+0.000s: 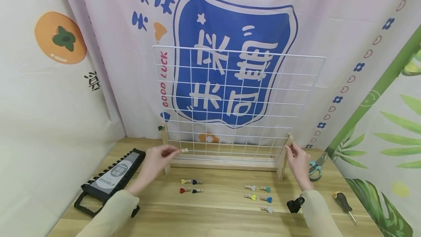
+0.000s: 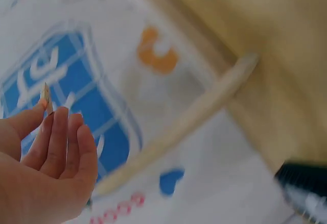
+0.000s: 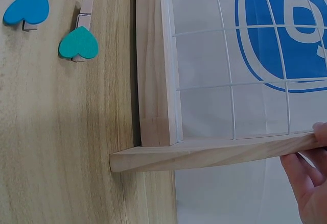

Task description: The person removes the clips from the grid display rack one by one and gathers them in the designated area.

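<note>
A white wire grid stands upright in a wooden stand at the back of the table. In front of its lower left part, my left hand pinches a small wooden clothespin between thumb and fingertips. The thumb and fingers of my right hand hold the top of the right wooden post. A clothespin with a dark green heart is at the top of the left post. Heart clothespins lie on the table, among them a teal one and a blue one.
A black rack with a grey label lies at the left. Scissors with light blue handles, a black strap-like item and a screwdriver lie at the right. A printed cloth hangs behind the grid.
</note>
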`<state>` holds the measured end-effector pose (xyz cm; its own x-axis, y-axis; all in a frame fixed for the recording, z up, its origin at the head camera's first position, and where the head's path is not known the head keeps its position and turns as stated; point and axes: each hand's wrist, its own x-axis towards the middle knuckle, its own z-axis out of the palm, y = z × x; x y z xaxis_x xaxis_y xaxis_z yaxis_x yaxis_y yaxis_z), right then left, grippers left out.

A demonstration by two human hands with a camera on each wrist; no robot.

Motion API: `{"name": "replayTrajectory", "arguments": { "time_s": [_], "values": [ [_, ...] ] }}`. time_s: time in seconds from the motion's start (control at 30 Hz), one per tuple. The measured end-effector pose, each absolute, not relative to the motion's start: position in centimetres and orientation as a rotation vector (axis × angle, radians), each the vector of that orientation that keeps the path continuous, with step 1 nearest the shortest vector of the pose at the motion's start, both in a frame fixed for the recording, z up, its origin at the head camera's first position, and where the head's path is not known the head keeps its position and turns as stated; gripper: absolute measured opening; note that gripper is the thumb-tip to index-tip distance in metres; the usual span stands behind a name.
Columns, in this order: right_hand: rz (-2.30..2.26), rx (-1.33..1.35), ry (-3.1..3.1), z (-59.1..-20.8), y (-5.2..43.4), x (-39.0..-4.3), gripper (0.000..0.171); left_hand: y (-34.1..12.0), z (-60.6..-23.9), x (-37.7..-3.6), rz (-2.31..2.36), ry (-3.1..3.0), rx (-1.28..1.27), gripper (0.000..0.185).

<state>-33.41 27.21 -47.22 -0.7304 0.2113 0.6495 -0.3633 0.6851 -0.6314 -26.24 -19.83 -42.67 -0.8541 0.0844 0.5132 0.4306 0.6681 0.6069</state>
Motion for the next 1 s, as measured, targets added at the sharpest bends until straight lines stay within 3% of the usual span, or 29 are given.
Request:
{"name": "replayTrajectory", "arguments": {
  "time_s": [0.47,1.0],
  "values": [
    [1.019,0.119,-2.174,-47.2,27.2,-33.4,0.026,-15.7,-50.7,-23.8,-1.095,-2.713,-0.618,0.006],
    [1.026,0.103,-2.174,-47.3,27.2,-33.4,0.026,-14.5,-52.9,-23.4,-0.783,-2.751,-0.64,0.01]
  ]
}}
